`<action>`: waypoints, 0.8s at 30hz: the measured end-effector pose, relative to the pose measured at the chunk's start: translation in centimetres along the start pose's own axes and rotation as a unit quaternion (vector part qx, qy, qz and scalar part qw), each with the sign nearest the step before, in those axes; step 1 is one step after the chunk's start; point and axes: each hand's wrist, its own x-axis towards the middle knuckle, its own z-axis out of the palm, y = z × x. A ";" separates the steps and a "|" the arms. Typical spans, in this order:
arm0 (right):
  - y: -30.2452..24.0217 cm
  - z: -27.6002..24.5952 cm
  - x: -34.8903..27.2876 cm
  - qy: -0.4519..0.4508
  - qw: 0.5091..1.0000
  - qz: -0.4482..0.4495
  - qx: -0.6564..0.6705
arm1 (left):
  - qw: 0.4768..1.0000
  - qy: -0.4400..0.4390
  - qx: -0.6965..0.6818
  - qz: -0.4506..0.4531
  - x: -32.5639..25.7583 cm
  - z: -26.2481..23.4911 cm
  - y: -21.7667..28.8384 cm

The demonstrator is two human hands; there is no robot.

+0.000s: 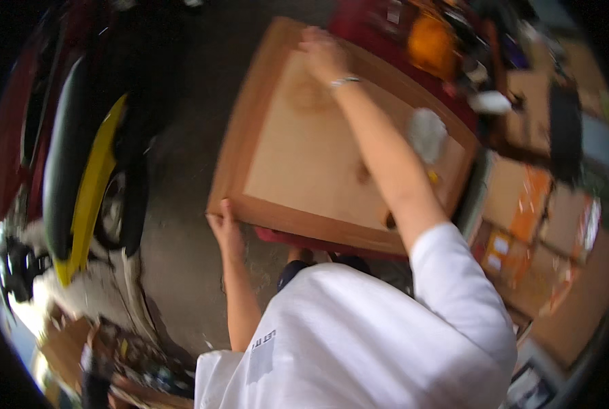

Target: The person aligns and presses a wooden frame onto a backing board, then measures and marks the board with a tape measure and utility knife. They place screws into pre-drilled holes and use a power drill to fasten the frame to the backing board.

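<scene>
A large tan board with a brown border (318,163) lies in front of me, tilted across the view, over something dark red. At its near left corner, my left hand (228,228) is closed on the edge, thumb on top and fingers partly out of sight. Stretched over the board, my right arm wears a thin bracelet, and my right hand (325,58) grips the far edge; motion blurs its fingers. A clear, whitish container (428,135) rests on the board's right part, beside a small yellow thing (433,177).
To the left stands a motorbike with a yellow panel (100,177). Cardboard boxes (515,194) with orange tape are stacked at the right. An orange bag-like thing (432,48) sits among clutter at the far right. More boxes and loose items (134,361) fill the lower left.
</scene>
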 end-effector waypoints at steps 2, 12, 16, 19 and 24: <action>0.0 -1.6 -0.6 -0.105 0.990 0.084 -0.046 | 0.999 -0.022 -0.016 -0.022 0.1 -0.6 -0.4; 18.1 -13.1 -15.9 -0.289 0.934 0.108 -0.180 | 0.992 -0.091 0.083 -0.009 1.0 -1.5 -1.5; 26.5 -18.6 -28.3 -0.115 0.949 0.293 -0.017 | 0.993 -0.049 0.108 0.012 0.7 -3.3 -2.8; 24.9 -24.0 -36.8 -0.162 0.870 0.466 -0.004 | 0.978 0.025 0.189 0.079 0.1 -6.1 -4.5; 18.2 -25.9 -52.7 -0.129 0.907 0.397 -0.056 | 0.868 0.091 0.379 0.308 -7.9 1.8 -2.9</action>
